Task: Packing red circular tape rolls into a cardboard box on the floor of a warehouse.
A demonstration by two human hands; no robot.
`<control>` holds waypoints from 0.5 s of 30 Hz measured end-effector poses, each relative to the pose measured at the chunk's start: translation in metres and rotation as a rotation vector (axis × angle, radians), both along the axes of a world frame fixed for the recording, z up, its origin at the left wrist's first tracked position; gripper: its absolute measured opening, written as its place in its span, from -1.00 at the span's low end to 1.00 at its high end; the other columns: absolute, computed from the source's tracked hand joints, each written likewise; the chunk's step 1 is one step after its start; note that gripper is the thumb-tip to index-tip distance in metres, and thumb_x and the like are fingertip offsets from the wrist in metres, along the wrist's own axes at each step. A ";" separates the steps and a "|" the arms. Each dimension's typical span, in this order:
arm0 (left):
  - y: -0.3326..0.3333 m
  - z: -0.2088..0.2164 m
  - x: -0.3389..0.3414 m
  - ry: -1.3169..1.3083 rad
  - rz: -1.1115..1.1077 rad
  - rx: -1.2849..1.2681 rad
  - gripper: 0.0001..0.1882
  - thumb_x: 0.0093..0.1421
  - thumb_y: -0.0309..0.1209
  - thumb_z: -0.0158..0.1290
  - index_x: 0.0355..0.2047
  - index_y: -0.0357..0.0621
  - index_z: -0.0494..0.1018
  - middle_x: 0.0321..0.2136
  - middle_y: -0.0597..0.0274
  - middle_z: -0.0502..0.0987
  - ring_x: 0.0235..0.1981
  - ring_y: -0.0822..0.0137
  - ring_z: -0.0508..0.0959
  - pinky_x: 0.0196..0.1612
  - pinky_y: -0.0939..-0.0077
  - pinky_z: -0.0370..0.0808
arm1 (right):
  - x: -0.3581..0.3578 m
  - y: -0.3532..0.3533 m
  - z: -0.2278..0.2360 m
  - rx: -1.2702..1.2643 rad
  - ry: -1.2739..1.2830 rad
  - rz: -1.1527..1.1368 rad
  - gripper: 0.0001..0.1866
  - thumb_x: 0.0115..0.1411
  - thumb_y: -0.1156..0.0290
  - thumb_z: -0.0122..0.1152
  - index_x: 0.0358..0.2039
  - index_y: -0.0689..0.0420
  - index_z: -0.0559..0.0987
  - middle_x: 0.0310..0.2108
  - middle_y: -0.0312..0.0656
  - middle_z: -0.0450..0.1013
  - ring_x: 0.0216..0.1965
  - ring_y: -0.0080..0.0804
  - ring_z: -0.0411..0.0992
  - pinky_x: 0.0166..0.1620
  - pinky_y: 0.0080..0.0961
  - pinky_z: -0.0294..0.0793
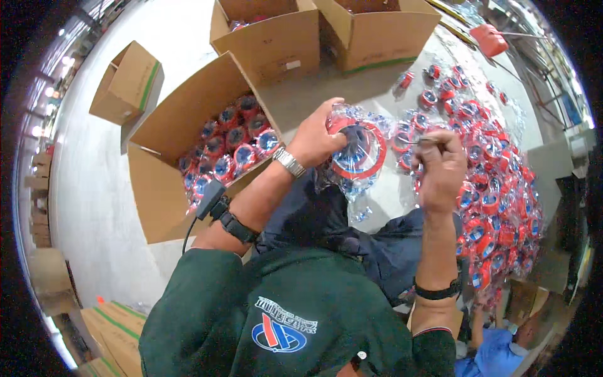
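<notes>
My left hand, with a metal watch at the wrist, is closed on the rim of a red wheel-like item in clear plastic wrap. The item has a dark and blue round centre, and its loose wrap hangs below. To the right, my right hand is raised with thumb and fingers pinched together. From the pinch a thin, dark, pointed tool sticks out toward the wrapped item; its kind is too small to tell. A small gap lies between the tool and the item.
An open carton of similar wrapped items stands at left. A large pile of wrapped items spreads at right. More cartons stand ahead. A red dustpan-like object lies far right. Another person's blue sleeve shows lower right.
</notes>
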State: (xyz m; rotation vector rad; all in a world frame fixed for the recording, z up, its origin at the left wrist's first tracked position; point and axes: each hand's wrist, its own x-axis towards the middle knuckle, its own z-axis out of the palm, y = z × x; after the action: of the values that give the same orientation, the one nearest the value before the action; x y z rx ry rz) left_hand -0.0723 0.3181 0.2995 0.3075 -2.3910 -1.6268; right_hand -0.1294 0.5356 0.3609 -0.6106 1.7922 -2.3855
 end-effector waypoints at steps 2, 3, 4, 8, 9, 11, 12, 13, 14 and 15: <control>-0.016 -0.018 -0.001 -0.022 -0.014 -0.013 -0.39 -0.12 -0.36 0.06 0.02 -0.23 0.28 -0.19 -0.07 0.49 -0.14 0.12 0.50 -0.04 0.38 0.39 | 0.010 -0.021 0.001 0.137 0.095 0.095 -0.98 0.09 0.58 0.11 -0.44 0.20 0.46 -0.51 -0.30 0.41 -0.56 -0.61 0.35 -0.49 -0.67 0.35; -0.020 -0.020 -0.001 -0.024 -0.003 -0.005 -0.39 -0.12 -0.36 0.06 0.02 -0.23 0.28 -0.19 -0.07 0.49 -0.14 0.12 0.50 -0.04 0.38 0.39 | 0.012 -0.027 -0.001 0.273 0.191 0.174 -0.97 0.07 0.59 0.11 -0.45 0.20 0.45 -0.50 -0.28 0.42 -0.55 -0.60 0.37 -0.46 -0.64 0.38; -0.022 -0.021 0.000 -0.056 -0.012 -0.007 -0.40 -0.12 -0.35 0.05 0.00 -0.25 0.29 -0.19 -0.08 0.49 -0.13 0.10 0.50 -0.04 0.36 0.39 | 0.006 -0.032 -0.010 0.366 0.422 0.197 -0.90 -0.03 0.60 0.15 -0.45 0.18 0.45 -0.48 -0.22 0.43 -0.54 -0.46 0.40 -0.46 -0.51 0.41; -0.014 -0.018 0.003 -0.061 0.039 -0.101 -0.46 -0.13 -0.30 0.06 -0.10 -0.27 0.35 -0.20 -0.18 0.48 -0.14 -0.03 0.48 -0.06 0.27 0.39 | 0.003 -0.043 -0.019 0.774 1.023 0.136 -0.82 -0.18 0.63 0.19 -0.50 0.14 0.45 -0.43 -0.09 0.40 -0.42 -0.12 0.40 -0.39 -0.33 0.40; -0.011 -0.013 0.004 -0.092 0.054 -0.151 -0.48 -0.14 -0.30 0.06 -0.12 -0.27 0.37 -0.21 -0.20 0.48 -0.16 -0.06 0.48 -0.07 0.24 0.40 | 0.003 -0.042 -0.020 0.822 1.097 0.114 -0.82 -0.18 0.63 0.16 -0.50 0.15 0.44 -0.45 -0.12 0.38 -0.42 -0.13 0.38 -0.41 -0.31 0.37; -0.008 -0.003 0.004 -0.209 -0.016 -0.194 -0.51 -0.15 -0.33 0.07 -0.15 -0.23 0.37 -0.21 -0.12 0.46 -0.14 -0.01 0.47 -0.04 0.24 0.37 | 0.007 -0.045 -0.022 0.885 1.123 0.175 -0.83 -0.20 0.63 0.13 -0.51 0.16 0.42 -0.52 -0.12 0.32 -0.45 -0.14 0.34 -0.43 -0.27 0.31; -0.006 0.003 0.002 -0.210 -0.035 -0.172 -0.50 -0.15 -0.32 0.07 -0.14 -0.22 0.36 -0.22 -0.13 0.45 -0.16 -0.03 0.46 -0.05 0.23 0.38 | 0.008 -0.041 -0.016 0.907 1.130 0.160 -0.84 -0.17 0.65 0.11 -0.50 0.16 0.44 -0.49 -0.09 0.34 -0.42 -0.12 0.36 -0.39 -0.33 0.35; -0.005 0.003 0.003 -0.210 -0.057 -0.150 -0.48 -0.16 -0.31 0.08 -0.13 -0.21 0.34 -0.22 -0.14 0.45 -0.18 -0.06 0.46 -0.07 0.21 0.39 | 0.002 -0.034 -0.019 0.823 1.091 0.177 -0.88 -0.11 0.55 0.11 -0.47 0.14 0.45 -0.44 -0.09 0.39 -0.44 -0.16 0.37 -0.40 -0.32 0.37; -0.008 0.000 0.007 -0.196 -0.045 -0.113 -0.45 -0.18 -0.33 0.08 -0.10 -0.20 0.33 -0.23 -0.13 0.44 -0.17 -0.07 0.45 -0.07 0.22 0.39 | -0.003 -0.024 -0.023 0.688 0.829 0.188 -0.94 -0.04 0.56 0.07 -0.48 0.15 0.45 -0.43 -0.15 0.42 -0.48 -0.30 0.37 -0.40 -0.44 0.37; -0.011 -0.003 0.013 -0.178 -0.042 -0.073 -0.42 -0.20 -0.34 0.09 -0.08 -0.20 0.31 -0.24 -0.12 0.44 -0.17 -0.07 0.44 -0.07 0.23 0.39 | -0.006 -0.017 -0.019 0.540 0.576 0.038 -0.95 0.01 0.56 0.05 -0.46 0.18 0.46 -0.40 -0.20 0.43 -0.49 -0.44 0.34 -0.39 -0.55 0.36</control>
State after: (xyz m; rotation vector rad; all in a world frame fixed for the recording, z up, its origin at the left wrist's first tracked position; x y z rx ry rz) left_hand -0.0597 0.3075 0.2969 0.4069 -2.5979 -1.5864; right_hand -0.1352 0.5183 0.3419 -1.3091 2.4658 -1.6611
